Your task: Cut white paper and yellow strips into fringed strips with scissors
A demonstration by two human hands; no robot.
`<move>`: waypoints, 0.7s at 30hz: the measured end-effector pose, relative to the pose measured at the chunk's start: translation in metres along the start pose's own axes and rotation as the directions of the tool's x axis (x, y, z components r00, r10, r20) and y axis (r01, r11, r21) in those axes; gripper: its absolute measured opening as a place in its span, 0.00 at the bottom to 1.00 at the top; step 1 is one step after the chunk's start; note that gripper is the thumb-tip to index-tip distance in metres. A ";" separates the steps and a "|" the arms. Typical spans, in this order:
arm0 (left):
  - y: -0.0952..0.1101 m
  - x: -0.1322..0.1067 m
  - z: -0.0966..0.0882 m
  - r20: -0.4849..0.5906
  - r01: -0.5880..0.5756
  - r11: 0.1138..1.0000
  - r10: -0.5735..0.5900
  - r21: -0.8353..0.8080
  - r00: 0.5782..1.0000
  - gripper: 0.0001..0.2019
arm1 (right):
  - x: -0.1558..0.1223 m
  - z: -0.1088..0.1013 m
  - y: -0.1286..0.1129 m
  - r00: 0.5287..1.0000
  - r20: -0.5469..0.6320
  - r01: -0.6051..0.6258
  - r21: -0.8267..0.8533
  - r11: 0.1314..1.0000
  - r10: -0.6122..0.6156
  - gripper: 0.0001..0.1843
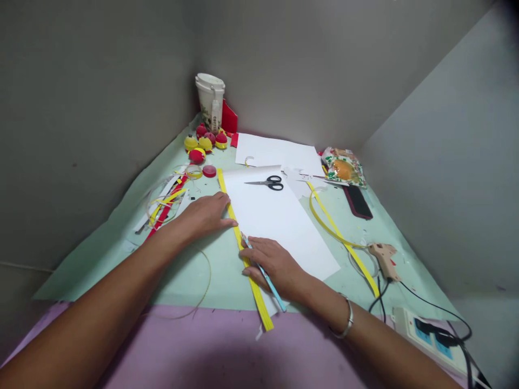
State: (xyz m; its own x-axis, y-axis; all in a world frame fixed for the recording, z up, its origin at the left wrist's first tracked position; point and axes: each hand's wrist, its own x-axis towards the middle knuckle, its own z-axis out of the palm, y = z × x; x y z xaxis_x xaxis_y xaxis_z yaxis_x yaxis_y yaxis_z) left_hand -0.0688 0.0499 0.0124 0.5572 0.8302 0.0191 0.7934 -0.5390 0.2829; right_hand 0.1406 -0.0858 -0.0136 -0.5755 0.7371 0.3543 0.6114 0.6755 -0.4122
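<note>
A long yellow strip (258, 294) runs along the left edge of a white paper sheet (279, 221). My left hand (208, 212) lies flat on the strip's upper part, thumb and fingers apart and pressing down on it. Lower down, my right hand (275, 265) grips a light blue pencil (265, 276), its tip pointing away from me near the strip's right edge. The fingers of that hand also rest against the strip. On the paper, beyond both hands, lies a pair of black-handled scissors (272, 183).
Red and yellow balls (205, 143) sit near a white cup (211, 102). Cut strips (166, 208) are heaped at left. At right are a yellow loop (324, 227), a phone (357, 202), a packet (344, 168), a glue gun (385, 259) and a power strip (430, 337) with cords.
</note>
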 end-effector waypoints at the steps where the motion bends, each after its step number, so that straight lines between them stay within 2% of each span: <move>1: -0.001 0.001 -0.001 0.022 -0.012 1.000 0.011 0.026 1.000 0.23 | 0.001 0.001 0.001 1.000 -0.003 0.000 0.001 1.000 0.000 0.14; 3: 0.000 0.002 -0.002 0.033 -0.030 0.997 0.027 0.073 0.999 0.23 | 0.003 0.002 0.002 1.000 -0.008 0.003 0.001 1.000 -0.003 0.14; 9: 0.015 -0.007 0.001 -0.103 -0.039 0.990 0.054 0.138 0.993 0.15 | 0.001 0.003 0.002 1.000 -0.011 -0.003 0.006 1.000 0.003 0.13; 12: 0.022 -0.011 0.005 -0.084 -0.064 0.992 0.073 0.104 0.994 0.10 | 0.001 0.002 0.002 1.000 -0.004 -0.004 0.019 1.000 0.004 0.12; 16: 0.028 -0.016 0.011 -0.067 -0.048 0.999 0.049 0.018 0.997 0.11 | 0.002 0.001 0.000 1.000 0.006 -0.020 0.027 0.999 0.019 0.13; 21: 0.032 -0.025 0.015 -0.078 -0.014 1.000 0.013 -0.006 0.997 0.10 | 0.001 0.000 0.000 1.000 0.009 -0.029 0.033 0.999 0.028 0.13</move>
State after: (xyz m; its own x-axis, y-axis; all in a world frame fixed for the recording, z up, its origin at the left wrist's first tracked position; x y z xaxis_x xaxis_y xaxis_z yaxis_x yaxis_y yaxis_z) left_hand -0.0535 0.0101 0.0064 0.5470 0.8314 0.0975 0.7841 -0.5497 0.2882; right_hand 0.1402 -0.0849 -0.0135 -0.5629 0.7556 0.3349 0.6094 0.6532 -0.4494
